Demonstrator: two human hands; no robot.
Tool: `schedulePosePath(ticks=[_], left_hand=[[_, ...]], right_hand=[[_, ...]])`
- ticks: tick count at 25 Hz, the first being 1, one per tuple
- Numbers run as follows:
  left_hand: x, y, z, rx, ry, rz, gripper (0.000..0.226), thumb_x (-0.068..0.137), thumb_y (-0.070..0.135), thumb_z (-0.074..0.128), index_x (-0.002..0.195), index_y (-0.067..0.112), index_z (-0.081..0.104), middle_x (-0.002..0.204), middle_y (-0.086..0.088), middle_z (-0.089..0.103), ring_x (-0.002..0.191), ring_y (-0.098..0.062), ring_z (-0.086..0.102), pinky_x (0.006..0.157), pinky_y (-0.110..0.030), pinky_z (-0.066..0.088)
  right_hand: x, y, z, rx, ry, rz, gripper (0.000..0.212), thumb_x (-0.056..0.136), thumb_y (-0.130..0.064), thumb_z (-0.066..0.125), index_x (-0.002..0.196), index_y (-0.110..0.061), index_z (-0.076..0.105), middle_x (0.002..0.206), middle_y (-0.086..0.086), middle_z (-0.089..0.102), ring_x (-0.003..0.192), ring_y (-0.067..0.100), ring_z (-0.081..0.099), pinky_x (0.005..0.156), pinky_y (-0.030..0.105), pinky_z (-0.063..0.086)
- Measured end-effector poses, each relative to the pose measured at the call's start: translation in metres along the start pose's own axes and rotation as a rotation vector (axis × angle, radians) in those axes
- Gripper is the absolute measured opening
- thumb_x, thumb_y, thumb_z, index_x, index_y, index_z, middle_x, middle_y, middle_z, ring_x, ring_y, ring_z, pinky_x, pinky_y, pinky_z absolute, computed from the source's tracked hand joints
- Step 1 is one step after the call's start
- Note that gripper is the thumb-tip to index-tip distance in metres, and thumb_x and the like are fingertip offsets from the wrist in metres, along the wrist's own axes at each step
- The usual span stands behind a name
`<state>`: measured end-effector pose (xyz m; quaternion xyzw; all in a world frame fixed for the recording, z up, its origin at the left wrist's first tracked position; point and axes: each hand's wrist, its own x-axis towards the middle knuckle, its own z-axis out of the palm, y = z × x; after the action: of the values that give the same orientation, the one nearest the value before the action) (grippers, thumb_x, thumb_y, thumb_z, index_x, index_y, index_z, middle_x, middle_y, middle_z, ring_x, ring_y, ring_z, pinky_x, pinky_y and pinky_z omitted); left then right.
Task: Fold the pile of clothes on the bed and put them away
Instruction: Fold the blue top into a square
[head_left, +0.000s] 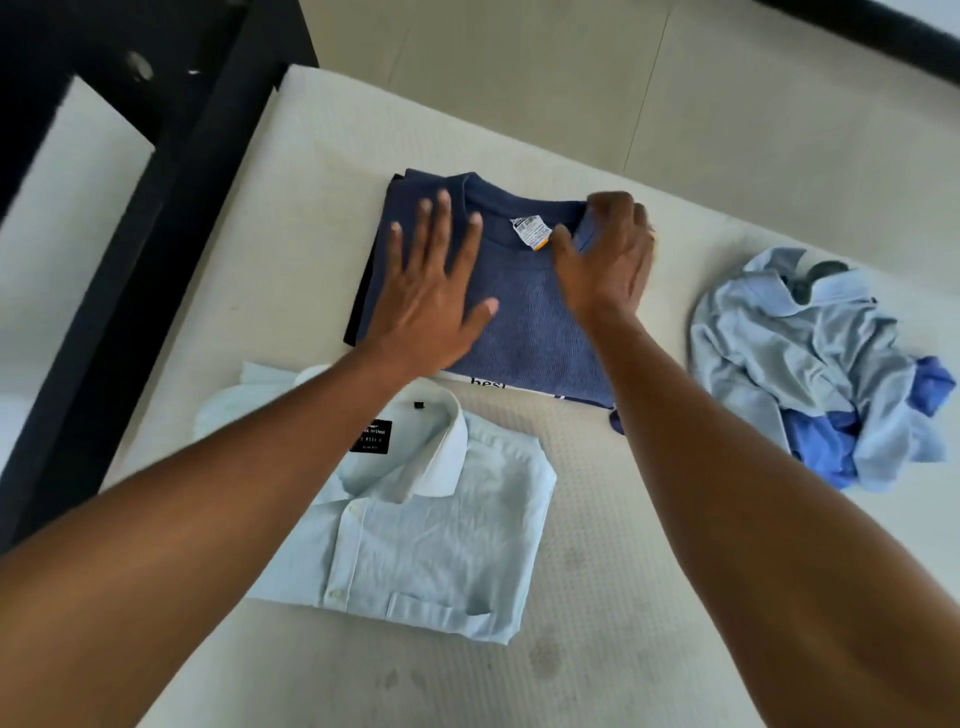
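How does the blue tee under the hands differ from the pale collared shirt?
The blue tee is dark, ribbed; the pale shirt is light with a white collar. The blue tee has a round neck and paper tag; the pale shirt has buttons and a black label. The left hand lies flat on the blue tee, the right hand grips its shoulder; neither holds the pale shirt. Both lie folded on the mattress.
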<state>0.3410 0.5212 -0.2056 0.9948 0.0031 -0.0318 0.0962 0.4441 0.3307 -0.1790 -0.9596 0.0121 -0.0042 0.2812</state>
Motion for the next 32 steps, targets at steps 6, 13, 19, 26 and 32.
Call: schedulePosePath(ticks=[6, 13, 19, 26, 32], left_hand=[[0.007, 0.02, -0.001, 0.033, 0.03, 0.03, 0.063, 0.102, 0.047, 0.042, 0.16, 0.025, 0.028, 0.132, -0.023, 0.053, 0.117, -0.042, 0.052, 0.09, -0.053, 0.045], [0.042, 0.021, -0.024, -0.152, 0.008, 0.024, 0.016, 0.097, 0.013, 0.054, 0.111, 0.006, 0.055, 0.096, -0.017, 0.067, 0.081, -0.037, 0.065, 0.061, -0.043, 0.042], [0.031, 0.016, -0.029, -0.186, 0.086, 0.093, 0.017, 0.1, 0.016, 0.057, 0.112, 0.005, 0.057, 0.092, -0.016, 0.068, 0.081, -0.036, 0.066, 0.067, -0.047, 0.055], [0.009, 0.023, -0.013, -0.364, 0.015, -0.047, 0.061, 0.095, 0.015, 0.061, 0.15, 0.002, 0.037, 0.115, -0.019, 0.065, 0.106, -0.036, 0.06, 0.085, -0.049, 0.053], [-0.065, 0.061, 0.013, 0.025, -0.158, 0.017, 0.072, 0.103, 0.048, 0.043, 0.161, 0.011, 0.025, 0.167, -0.028, 0.015, 0.156, -0.044, 0.013, 0.124, -0.063, 0.014]], right_hand=[[0.017, -0.02, 0.013, 0.154, -0.23, 0.135, 0.035, 0.091, -0.029, 0.067, 0.122, -0.017, 0.058, 0.104, -0.006, 0.065, 0.094, 0.015, 0.061, 0.075, 0.026, 0.047], [0.022, -0.029, 0.015, 0.616, -0.372, 0.469, 0.008, 0.092, -0.008, 0.073, 0.096, -0.014, 0.069, 0.087, 0.007, 0.081, 0.051, 0.009, 0.057, 0.043, 0.023, 0.041], [0.033, -0.03, 0.012, -0.196, -0.582, -0.036, 0.025, 0.095, -0.03, 0.061, 0.103, -0.015, 0.079, 0.103, 0.007, 0.075, 0.098, 0.027, 0.069, 0.09, 0.039, 0.057], [0.001, -0.013, 0.002, -0.203, -0.307, -0.272, 0.032, 0.094, -0.037, 0.049, 0.106, -0.022, 0.074, 0.12, 0.004, 0.068, 0.12, 0.031, 0.058, 0.098, 0.045, 0.045], [-0.116, 0.062, 0.004, -0.352, -0.223, -0.178, 0.063, 0.106, -0.049, 0.035, 0.162, -0.02, 0.032, 0.171, 0.016, 0.019, 0.159, 0.033, 0.015, 0.126, 0.056, 0.018]])
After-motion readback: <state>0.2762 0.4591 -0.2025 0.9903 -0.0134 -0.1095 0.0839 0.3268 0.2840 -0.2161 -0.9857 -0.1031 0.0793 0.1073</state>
